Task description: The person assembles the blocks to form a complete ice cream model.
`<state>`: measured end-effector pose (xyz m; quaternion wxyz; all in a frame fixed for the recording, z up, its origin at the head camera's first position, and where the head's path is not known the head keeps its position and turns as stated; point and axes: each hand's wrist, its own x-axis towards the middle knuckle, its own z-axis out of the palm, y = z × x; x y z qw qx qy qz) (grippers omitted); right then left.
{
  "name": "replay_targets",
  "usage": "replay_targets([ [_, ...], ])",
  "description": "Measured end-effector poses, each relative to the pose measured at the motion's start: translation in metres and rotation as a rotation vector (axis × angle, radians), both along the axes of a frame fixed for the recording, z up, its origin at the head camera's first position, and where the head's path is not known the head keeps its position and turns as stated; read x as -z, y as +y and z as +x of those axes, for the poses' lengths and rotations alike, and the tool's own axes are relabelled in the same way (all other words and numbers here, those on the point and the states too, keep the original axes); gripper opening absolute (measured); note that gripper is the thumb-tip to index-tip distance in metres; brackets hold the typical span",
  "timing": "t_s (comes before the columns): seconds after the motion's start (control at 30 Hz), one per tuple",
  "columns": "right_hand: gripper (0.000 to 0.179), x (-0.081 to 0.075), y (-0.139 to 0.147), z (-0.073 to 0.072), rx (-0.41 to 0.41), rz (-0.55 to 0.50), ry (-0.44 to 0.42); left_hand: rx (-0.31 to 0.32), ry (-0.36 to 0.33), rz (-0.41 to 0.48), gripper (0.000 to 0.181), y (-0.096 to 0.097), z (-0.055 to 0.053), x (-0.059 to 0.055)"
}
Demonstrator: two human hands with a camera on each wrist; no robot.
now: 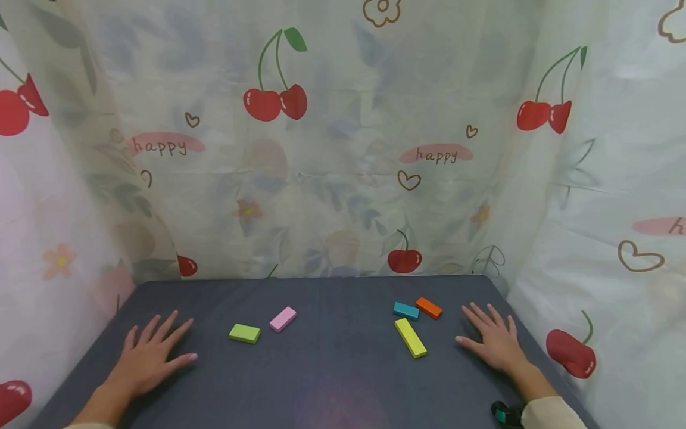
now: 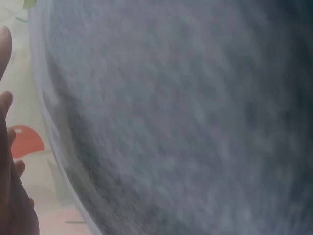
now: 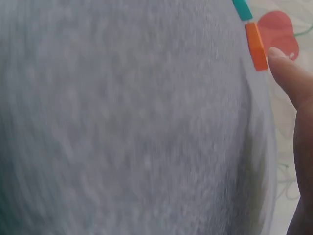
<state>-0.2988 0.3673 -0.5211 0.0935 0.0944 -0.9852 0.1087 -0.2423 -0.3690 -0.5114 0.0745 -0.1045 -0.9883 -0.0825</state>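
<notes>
Fingers spread, my left hand [image 1: 146,360] rests palm down at the left side of the dark table and holds nothing. Nearest to it lies a green block [image 1: 245,333], with a pink block [image 1: 283,319] just beyond. My right hand [image 1: 495,339] lies with spread fingers near the table's right edge, also holding nothing. To its left are a yellow block [image 1: 411,338], a blue block [image 1: 406,311] and an orange block [image 1: 429,308], grouped close together. In the right wrist view the thumb overlaps the area beside the orange block [image 3: 256,46].
The dark grey table [image 1: 327,369] ends at a back edge against a curtain [image 1: 332,149] printed with cherries, hearts and "happy". Curtain panels also hang along both sides. A black strap with a teal patch [image 1: 506,414] sits at the right wrist.
</notes>
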Motion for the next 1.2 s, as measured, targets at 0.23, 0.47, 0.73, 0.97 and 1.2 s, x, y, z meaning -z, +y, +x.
replay_targets([
  [0.23,0.083,-0.002,-0.016,0.002,-0.033,-0.013,0.024,0.029,0.018,0.021,0.077,0.014,-0.005,-0.003],
  [0.47,0.079,0.001,-0.030,0.004,-0.090,-0.037,0.030,0.053,0.061,0.005,0.072,0.028,-0.010,-0.001],
  [0.73,0.074,0.002,-0.051,0.010,-0.167,-0.078,-0.017,0.063,0.060,0.041,0.059,0.046,-0.014,-0.002],
  [0.97,0.070,-0.002,-0.068,0.014,-0.257,-0.126,-0.025,0.077,0.051,0.105,0.051,0.063,-0.017,-0.004],
  [1.2,0.062,-0.005,-0.079,0.015,-0.351,-0.192,-0.057,0.090,0.008,0.084,0.051,0.075,-0.022,-0.004],
])
